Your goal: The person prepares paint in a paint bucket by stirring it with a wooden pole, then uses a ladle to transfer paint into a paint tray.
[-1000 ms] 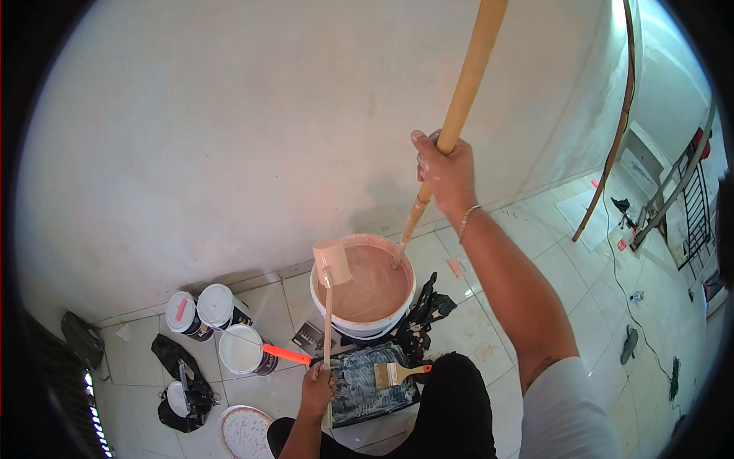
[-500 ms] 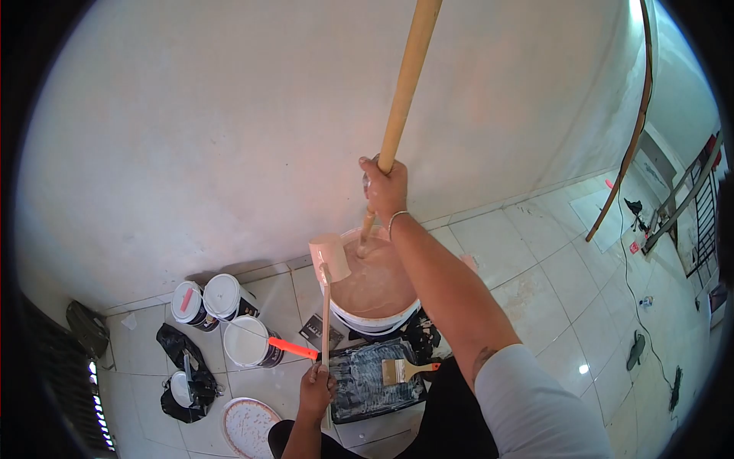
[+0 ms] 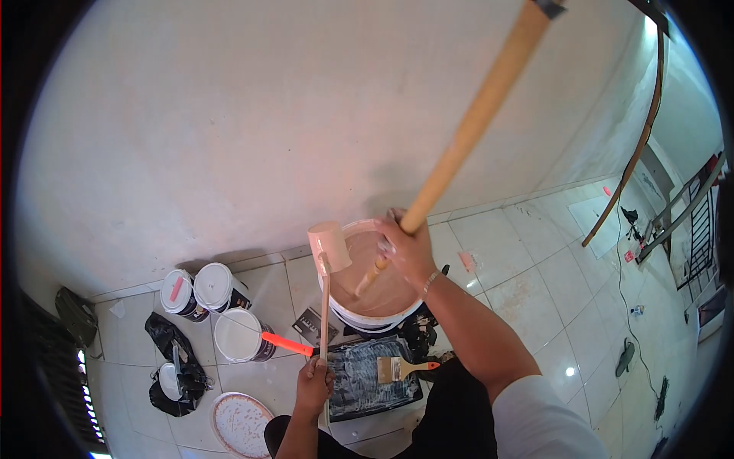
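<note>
My right hand (image 3: 411, 249) is wrapped round a long wooden pole (image 3: 482, 118), which leans to the upper right. The pole's lower end dips into pinkish-beige paint (image 3: 391, 297) in a large white bucket (image 3: 365, 321) by the wall. In my left hand (image 3: 313, 385), closed at lower centre, is the wooden handle of a paint-coated dipper (image 3: 330, 249). Its cup rests over the bucket's left rim. Just above my left hand lies an orange roller handle (image 3: 287, 343). A flat brush (image 3: 391, 370) lies across a paint-smeared black tray (image 3: 358, 402) below the bucket.
Several lidded white paint tubs (image 3: 218, 287) stand to the left, near a black plastic bag (image 3: 164, 336). A paint-spotted round lid (image 3: 238, 422) lies on the tiles. At right are a leaning wooden pole (image 3: 642, 138), a cable (image 3: 634, 325) and a shoe (image 3: 625, 358).
My right hand has moved down and slightly right, closer to the bucket. The pole has tilted further right, and its lower end has shifted within the paint. My left hand stays on the dipper.
</note>
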